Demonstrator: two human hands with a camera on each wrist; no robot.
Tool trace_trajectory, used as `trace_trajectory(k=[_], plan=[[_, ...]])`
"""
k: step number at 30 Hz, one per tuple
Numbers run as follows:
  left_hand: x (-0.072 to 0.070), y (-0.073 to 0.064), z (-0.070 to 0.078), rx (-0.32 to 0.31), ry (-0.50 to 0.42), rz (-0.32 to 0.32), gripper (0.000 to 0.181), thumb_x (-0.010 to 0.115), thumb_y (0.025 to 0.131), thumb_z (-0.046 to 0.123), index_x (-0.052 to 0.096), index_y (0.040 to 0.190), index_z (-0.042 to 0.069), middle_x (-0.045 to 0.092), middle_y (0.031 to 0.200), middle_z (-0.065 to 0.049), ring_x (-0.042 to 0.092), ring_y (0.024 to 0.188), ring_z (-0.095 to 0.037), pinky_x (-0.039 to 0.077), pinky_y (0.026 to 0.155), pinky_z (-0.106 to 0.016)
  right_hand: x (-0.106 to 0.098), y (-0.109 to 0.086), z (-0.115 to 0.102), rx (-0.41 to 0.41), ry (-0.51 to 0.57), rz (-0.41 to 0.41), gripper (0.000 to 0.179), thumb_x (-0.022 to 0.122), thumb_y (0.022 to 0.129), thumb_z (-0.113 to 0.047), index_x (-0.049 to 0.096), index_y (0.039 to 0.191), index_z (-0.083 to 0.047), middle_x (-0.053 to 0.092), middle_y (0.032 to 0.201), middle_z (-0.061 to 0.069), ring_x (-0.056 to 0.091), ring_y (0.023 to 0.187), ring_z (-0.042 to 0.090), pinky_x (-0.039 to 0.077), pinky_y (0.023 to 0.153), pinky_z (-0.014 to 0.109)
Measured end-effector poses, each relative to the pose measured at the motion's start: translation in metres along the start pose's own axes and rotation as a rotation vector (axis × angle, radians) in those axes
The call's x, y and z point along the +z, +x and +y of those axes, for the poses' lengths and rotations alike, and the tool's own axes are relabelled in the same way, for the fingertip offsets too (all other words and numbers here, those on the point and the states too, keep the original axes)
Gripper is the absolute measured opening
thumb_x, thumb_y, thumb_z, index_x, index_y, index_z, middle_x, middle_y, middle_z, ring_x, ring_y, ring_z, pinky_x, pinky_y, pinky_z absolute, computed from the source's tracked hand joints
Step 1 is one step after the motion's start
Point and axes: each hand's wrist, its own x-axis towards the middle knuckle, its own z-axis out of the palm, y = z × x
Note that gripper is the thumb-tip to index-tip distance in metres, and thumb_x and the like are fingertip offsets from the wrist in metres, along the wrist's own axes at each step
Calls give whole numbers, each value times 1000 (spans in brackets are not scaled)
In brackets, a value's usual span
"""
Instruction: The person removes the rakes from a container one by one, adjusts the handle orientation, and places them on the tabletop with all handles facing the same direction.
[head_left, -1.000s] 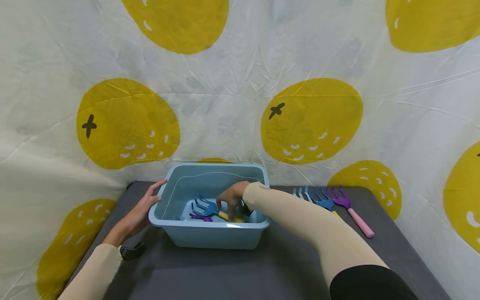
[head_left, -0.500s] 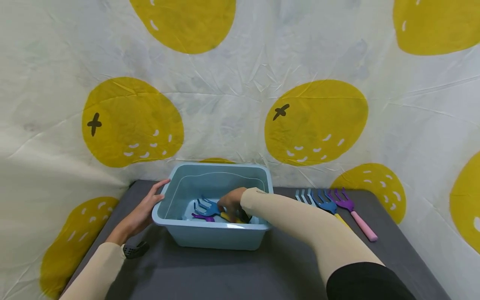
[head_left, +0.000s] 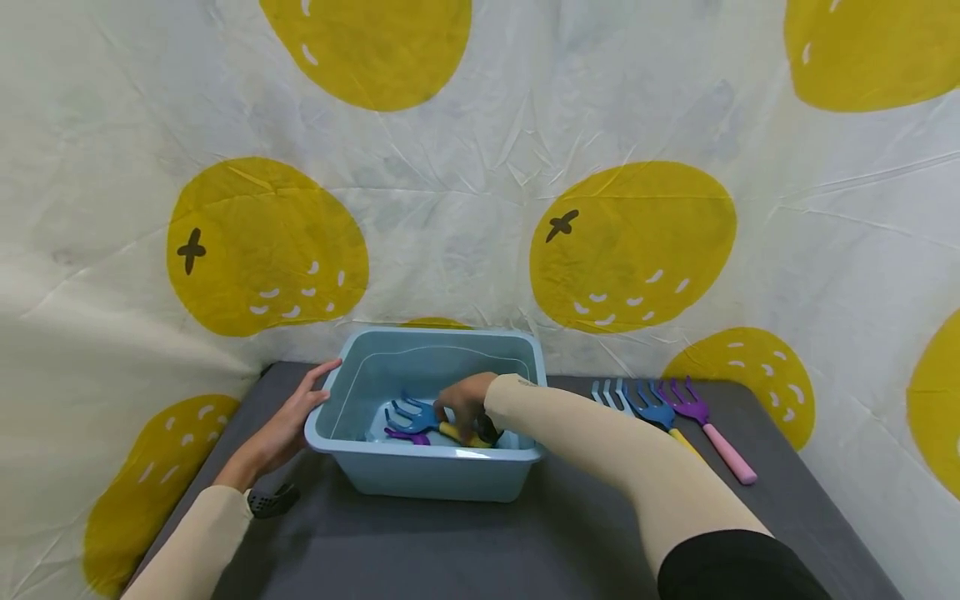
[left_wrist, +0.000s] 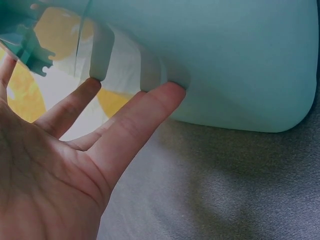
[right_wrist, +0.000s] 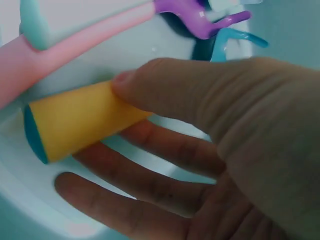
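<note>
A light blue plastic basin [head_left: 420,477] stands on the dark table, holding small hand rakes. My right hand [head_left: 463,400] reaches inside it and pinches the yellow handle [right_wrist: 75,122] of a blue hand rake [head_left: 417,417], thumb on top and fingers below. The blue tines point left in the head view. Beside it lies a purple hand rake [head_left: 408,437] with a pink handle [right_wrist: 65,62], partly hidden by the basin's front wall. My left hand [head_left: 288,421] touches the basin's left side with fingers spread and nearly straight; fingertips [left_wrist: 172,92] meet the outer wall in the left wrist view.
Right of the basin, three hand rakes lie side by side: a light blue one [head_left: 613,394], a blue one [head_left: 654,414] with a yellow handle and a purple one [head_left: 693,409] with a pink handle. My right forearm crosses over some of them. A patterned cloth [head_left: 450,250] hangs behind.
My right hand has lowered over the yellow handle and its fingers have drawn in around it. The head view has shifted slightly. My left hand stays at the basin's side.
</note>
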Motion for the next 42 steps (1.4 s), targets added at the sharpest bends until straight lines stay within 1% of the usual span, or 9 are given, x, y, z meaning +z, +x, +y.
trace_trajectory(k=[4, 7, 10, 15, 18, 22, 26, 34, 42], plan=[[2, -1, -1, -9, -11, -2, 61, 41, 109, 41, 12, 162, 34, 6, 165, -14, 35, 134, -52, 48, 95, -64, -7, -9, 0, -45, -32, 34, 44, 83, 85, -10, 63, 121, -27, 61, 111, 1, 70, 74, 16, 57, 65, 33], [2, -1, -2, -13, -14, -4, 62, 41, 109, 42, 11, 162, 35, 8, 164, -15, 35, 134, -52, 48, 95, -63, -15, -18, 1, -53, -32, 50, 44, 82, 86, -10, 65, 122, -28, 59, 121, 3, 71, 72, 18, 58, 65, 33], [2, -1, -2, -10, -12, -3, 62, 41, 109, 43, 11, 162, 35, 8, 164, -16, 35, 134, -53, 49, 95, -63, -25, -29, 1, -46, -24, 67, 43, 82, 87, -13, 65, 122, -30, 57, 124, 4, 70, 74, 20, 58, 66, 32], [0, -2, -2, -9, -4, -7, 63, 41, 109, 43, 10, 163, 34, 5, 165, -15, 35, 134, -53, 49, 94, -63, -40, -51, -2, -75, -14, 65, 44, 81, 89, -13, 63, 125, -29, 54, 120, 2, 70, 77, 21, 59, 65, 33], [-1, -4, -1, -9, -1, -7, 63, 41, 109, 42, 10, 163, 34, 4, 166, -15, 35, 134, -53, 50, 93, -62, -48, -64, -4, -107, 3, 77, 45, 80, 89, -12, 62, 128, -26, 60, 113, 4, 70, 76, 21, 60, 63, 35], [-3, -4, 0, -3, -8, -11, 63, 41, 109, 41, 9, 163, 33, 3, 166, -16, 34, 134, -53, 50, 93, -60, -60, -84, -3, -165, 51, 110, 46, 79, 90, -11, 62, 132, -21, 69, 97, 8, 69, 72, 22, 60, 64, 40], [-4, -3, 2, -5, -2, -15, 64, 42, 109, 42, 9, 163, 33, 2, 166, -15, 34, 134, -54, 51, 93, -60, -72, -103, -1, -213, 74, 140, 47, 77, 91, -10, 60, 135, -17, 70, 93, 9, 70, 69, 25, 60, 63, 42], [-4, -4, 1, 19, -2, -27, 63, 40, 110, 40, 8, 163, 32, 4, 165, -15, 36, 132, -52, 52, 91, -55, -90, -136, 12, -180, 125, 165, 49, 77, 92, -12, 57, 137, -17, 70, 97, 12, 72, 76, 25, 60, 64, 42], [-1, -6, 3, 20, 5, -33, 62, 39, 110, 40, 8, 163, 32, 2, 165, -15, 35, 134, -52, 51, 92, -57, -87, -163, 35, -155, 163, 200, 51, 77, 92, -12, 55, 139, -15, 69, 102, 14, 73, 78, 25, 60, 63, 41]])
